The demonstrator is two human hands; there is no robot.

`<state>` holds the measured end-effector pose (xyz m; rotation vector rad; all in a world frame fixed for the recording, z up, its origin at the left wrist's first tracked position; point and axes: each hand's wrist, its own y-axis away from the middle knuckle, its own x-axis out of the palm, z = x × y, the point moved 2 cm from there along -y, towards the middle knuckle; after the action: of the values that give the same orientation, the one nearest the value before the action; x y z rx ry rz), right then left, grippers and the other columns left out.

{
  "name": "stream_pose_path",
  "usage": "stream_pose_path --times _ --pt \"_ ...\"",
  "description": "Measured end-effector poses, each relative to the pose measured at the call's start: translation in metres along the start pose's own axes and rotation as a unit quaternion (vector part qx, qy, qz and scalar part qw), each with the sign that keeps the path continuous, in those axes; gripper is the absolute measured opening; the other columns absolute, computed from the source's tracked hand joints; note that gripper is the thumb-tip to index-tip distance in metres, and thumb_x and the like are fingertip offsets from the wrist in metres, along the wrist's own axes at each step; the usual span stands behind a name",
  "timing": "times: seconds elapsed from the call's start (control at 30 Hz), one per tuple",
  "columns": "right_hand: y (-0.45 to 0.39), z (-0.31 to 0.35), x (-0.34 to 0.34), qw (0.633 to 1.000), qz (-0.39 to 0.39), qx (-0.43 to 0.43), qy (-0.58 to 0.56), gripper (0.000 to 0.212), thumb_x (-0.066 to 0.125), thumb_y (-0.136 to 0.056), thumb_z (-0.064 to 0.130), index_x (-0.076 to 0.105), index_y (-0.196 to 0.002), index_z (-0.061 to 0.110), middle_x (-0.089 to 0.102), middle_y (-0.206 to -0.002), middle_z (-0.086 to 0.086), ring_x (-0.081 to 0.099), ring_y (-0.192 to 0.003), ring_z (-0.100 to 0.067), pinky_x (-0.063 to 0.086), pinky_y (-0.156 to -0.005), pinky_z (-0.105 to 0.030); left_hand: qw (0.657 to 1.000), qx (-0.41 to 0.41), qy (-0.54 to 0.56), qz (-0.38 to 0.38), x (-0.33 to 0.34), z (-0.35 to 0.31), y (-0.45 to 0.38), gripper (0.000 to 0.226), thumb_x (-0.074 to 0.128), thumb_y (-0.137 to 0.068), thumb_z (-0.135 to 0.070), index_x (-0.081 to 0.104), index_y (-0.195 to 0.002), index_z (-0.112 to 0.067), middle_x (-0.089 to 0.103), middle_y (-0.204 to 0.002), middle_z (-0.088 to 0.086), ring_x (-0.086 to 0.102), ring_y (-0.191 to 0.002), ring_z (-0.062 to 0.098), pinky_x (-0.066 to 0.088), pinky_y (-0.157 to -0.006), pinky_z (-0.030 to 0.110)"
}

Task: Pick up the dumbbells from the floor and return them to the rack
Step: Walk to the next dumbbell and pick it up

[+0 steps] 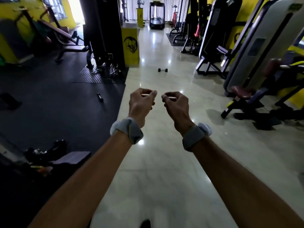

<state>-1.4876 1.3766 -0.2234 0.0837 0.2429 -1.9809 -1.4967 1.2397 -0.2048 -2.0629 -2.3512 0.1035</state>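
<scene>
Head view: dumbbell (162, 70) on floor, axis left-right.

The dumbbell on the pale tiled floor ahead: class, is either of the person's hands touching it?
Apart. The head view shows the dumbbell lying alone on the floor, with bare tile between it and both the left hand and right hand.

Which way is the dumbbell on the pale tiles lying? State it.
The dumbbell lies flat on its side, both heads resting on the floor.
</scene>
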Motion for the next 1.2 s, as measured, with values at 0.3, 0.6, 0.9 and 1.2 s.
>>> stream_pose_path --times 0.3,0.6,0.9,1.2 --pt "-0.239 -0.034 0.012 0.999 -0.035 0.027 -0.022 0.019 0.072 -0.089 0.034 0.072 -0.103 0.021 0.076 -0.091 0.0 0.072 -0.084 -0.015 0.061 -0.082 -0.038 0.999 0.012 -0.029 0.038 0.127 0.002 -0.222 0.024 0.071 -0.09 -0.036 0.068 -0.103 -0.015 0.074 -0.091 0.003 0.072 -0.073 0.013 0.058 -0.063 0.028" --pt "-0.49 -0.087 -0.001 0.997 -0.035 0.046 -0.049 0.015 0.073 -0.088 0.033 0.072 -0.099 0.024 0.076 -0.093 0.003 0.072 -0.087 -0.014 0.061 -0.085 -0.039 0.998 -0.024 -0.043 0.032 0.268 0.033 -0.421 0.023 0.072 -0.091 -0.033 0.067 -0.103 -0.014 0.071 -0.089 0.006 0.07 -0.075 0.016 0.06 -0.067 0.031" --pt "-0.724 -0.099 0.039 0.999 0.021 0.021 -0.037 0.009 0.072 -0.085 0.037 0.069 -0.089 0.03 0.076 -0.09 0.004 0.072 -0.086 -0.015 0.06 -0.086 -0.045 0.999 -0.013 -0.018 -0.037 0.351 0.031 -0.623 0.023 0.072 -0.092 -0.03 0.067 -0.104 -0.011 0.071 -0.085 0.006 0.068 -0.07 0.014 0.059 -0.061 0.03" --pt "-0.942 -0.154 0.112 0.998 0.045 0.031 -0.02 0.01 0.072 -0.082 0.039 0.071 -0.087 0.03 0.076 -0.089 0.004 0.072 -0.086 -0.015 0.06 -0.085 -0.046 0.998 -0.027 0.014 -0.058 0.407 0.085 -0.85 0.018 0.072 -0.091 -0.029 0.066 -0.099 -0.013 0.069 -0.085 0.005 0.068 -0.07 0.015 0.058 -0.062 0.03"
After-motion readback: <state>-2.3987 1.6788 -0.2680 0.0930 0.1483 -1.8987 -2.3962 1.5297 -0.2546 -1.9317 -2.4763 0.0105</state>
